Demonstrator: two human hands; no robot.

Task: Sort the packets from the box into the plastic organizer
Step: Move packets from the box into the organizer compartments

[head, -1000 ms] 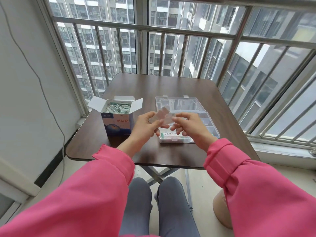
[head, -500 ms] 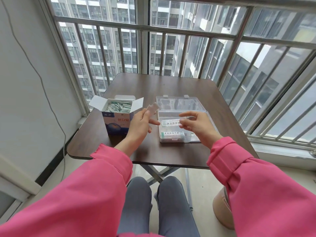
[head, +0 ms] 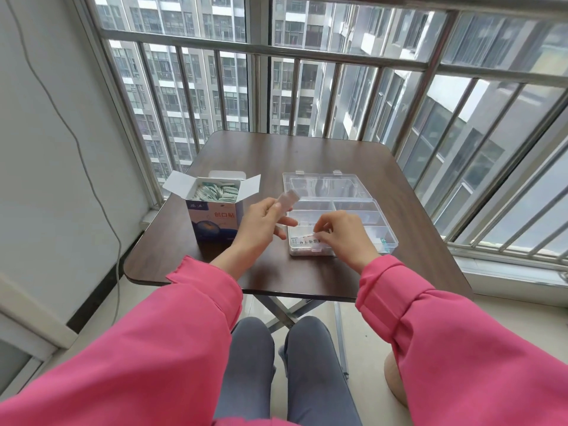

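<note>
An open white and blue cardboard box [head: 215, 210] full of small packets [head: 216, 192] stands on the left of the dark table [head: 307, 155]. To its right lies a clear plastic organizer [head: 341, 207], lid folded back. My left hand [head: 261, 224] holds a small stack of pale packets [head: 287, 199] between box and organizer. My right hand [head: 341, 236] reaches into the organizer's near left compartment and pinches a white packet [head: 304, 240] with printed text lying there. More packets show at the near right compartment [head: 381, 241].
A metal window railing [head: 307, 56] runs behind and to the right of the table. A white wall with a hanging cable [head: 76, 142] is on the left. My knees sit under the table's near edge [head: 276, 290].
My right hand moved down from the middle compartment to the near left one with a packet. My left hand stayed beside the box with its stack of packets.
</note>
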